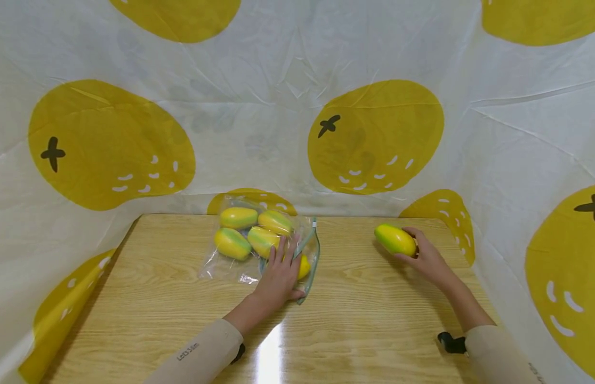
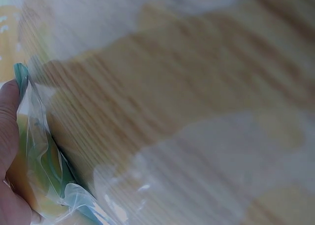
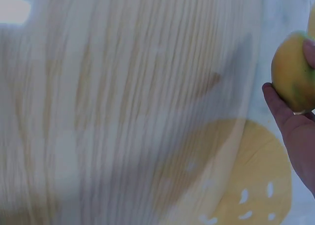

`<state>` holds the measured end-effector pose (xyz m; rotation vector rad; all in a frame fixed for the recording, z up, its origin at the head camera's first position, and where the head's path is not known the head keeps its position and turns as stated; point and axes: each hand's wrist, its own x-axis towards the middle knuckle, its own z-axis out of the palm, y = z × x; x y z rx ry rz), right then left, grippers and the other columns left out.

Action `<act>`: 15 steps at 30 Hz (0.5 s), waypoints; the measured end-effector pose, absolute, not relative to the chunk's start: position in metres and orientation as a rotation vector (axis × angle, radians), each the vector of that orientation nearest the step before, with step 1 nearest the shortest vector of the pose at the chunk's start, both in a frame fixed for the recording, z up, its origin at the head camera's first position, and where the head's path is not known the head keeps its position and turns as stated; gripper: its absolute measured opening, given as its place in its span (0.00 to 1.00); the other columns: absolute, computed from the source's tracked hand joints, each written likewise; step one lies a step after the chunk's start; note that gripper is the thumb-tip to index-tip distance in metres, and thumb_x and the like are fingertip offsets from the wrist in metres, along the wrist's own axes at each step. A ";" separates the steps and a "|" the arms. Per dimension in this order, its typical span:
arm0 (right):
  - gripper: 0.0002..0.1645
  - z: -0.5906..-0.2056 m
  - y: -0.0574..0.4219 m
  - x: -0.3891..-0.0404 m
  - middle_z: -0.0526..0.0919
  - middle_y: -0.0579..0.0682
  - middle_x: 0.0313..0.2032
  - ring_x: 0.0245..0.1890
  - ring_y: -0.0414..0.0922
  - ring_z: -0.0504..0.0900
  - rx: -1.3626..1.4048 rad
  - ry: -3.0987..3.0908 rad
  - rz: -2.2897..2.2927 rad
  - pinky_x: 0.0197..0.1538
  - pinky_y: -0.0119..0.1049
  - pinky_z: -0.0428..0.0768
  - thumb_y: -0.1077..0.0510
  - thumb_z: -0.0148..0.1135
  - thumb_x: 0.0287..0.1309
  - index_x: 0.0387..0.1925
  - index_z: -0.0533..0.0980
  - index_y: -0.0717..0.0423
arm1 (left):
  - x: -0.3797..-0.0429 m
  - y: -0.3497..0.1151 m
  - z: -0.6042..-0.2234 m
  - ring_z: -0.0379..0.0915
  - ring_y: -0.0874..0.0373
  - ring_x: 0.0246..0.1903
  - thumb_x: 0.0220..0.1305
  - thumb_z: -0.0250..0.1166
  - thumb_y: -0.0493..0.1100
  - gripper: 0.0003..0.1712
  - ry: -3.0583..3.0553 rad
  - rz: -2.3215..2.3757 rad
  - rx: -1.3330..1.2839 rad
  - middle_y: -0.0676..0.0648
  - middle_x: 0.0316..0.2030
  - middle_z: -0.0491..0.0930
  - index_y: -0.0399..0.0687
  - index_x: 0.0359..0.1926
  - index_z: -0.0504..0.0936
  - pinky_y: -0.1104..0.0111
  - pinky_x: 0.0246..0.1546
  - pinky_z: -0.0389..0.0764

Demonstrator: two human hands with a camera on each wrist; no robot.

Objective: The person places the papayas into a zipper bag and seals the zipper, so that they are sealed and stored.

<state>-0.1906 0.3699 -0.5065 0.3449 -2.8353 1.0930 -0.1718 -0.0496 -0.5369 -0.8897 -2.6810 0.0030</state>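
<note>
A clear zip bag [image 1: 244, 278] with a green zip edge lies toward the back of the table, its mouth facing right. Several yellow-green papayas [image 1: 232, 244] are inside it. My left hand [image 1: 278, 277] grips the bag near its mouth, fingers spread across the plastic and thumb low by the zip. Partly hidden beneath that hand is another papaya [image 1: 304, 266], close to the opening. Off to the right, my right hand [image 1: 426, 261] holds a single papaya [image 1: 394, 239] by its right end, thumb on one side and fingers on the other. In the right wrist view this papaya [image 3: 290, 77] shows at the edge.
The wooden table [image 1: 355, 314] carries a bright light reflection near its front. A white cloth [image 1: 259, 138] printed with big yellow fruits hangs behind the table and along both sides. Dark wrist-camera mounts [image 1: 452, 342] sit by the sleeves.
</note>
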 end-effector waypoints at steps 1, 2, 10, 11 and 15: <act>0.46 -0.506 0.366 -0.191 0.66 0.68 0.68 0.59 0.58 0.74 0.364 -2.835 1.103 0.48 0.28 0.79 0.53 0.69 0.67 0.75 0.56 0.63 | -0.172 -0.050 -0.537 0.45 0.28 0.78 0.40 0.78 0.74 0.65 -2.684 -0.003 -0.888 0.31 0.81 0.43 0.37 0.71 0.70 0.38 0.69 0.67; 0.46 -0.505 0.362 -0.190 0.66 0.67 0.69 0.59 0.58 0.74 0.382 -2.839 1.120 0.48 0.29 0.79 0.53 0.69 0.67 0.76 0.55 0.63 | -0.172 -0.050 -0.537 0.45 0.28 0.78 0.41 0.78 0.74 0.65 -2.687 -0.010 -0.887 0.31 0.81 0.43 0.37 0.71 0.70 0.38 0.69 0.67; 0.46 -0.498 0.334 -0.187 0.64 0.66 0.72 0.65 0.63 0.73 0.483 -2.860 1.284 0.55 0.41 0.84 0.57 0.68 0.67 0.77 0.55 0.61 | -0.170 -0.049 -0.538 0.41 0.27 0.79 0.43 0.77 0.73 0.64 -2.718 -0.049 -0.903 0.32 0.82 0.40 0.36 0.71 0.69 0.37 0.70 0.65; 0.46 -0.498 0.330 -0.188 0.64 0.66 0.72 0.65 0.63 0.73 0.497 -2.860 1.298 0.55 0.41 0.84 0.57 0.69 0.67 0.77 0.55 0.61 | -0.170 -0.049 -0.537 0.41 0.28 0.79 0.43 0.77 0.73 0.64 -2.716 -0.043 -0.903 0.31 0.82 0.40 0.36 0.71 0.69 0.37 0.70 0.65; 0.46 -0.496 0.312 -0.187 0.64 0.63 0.72 0.65 0.62 0.74 0.573 -2.876 1.339 0.57 0.41 0.83 0.56 0.70 0.66 0.77 0.57 0.58 | -0.171 -0.050 -0.536 0.44 0.28 0.78 0.42 0.77 0.74 0.65 -2.694 -0.005 -0.889 0.31 0.81 0.42 0.37 0.72 0.69 0.38 0.70 0.66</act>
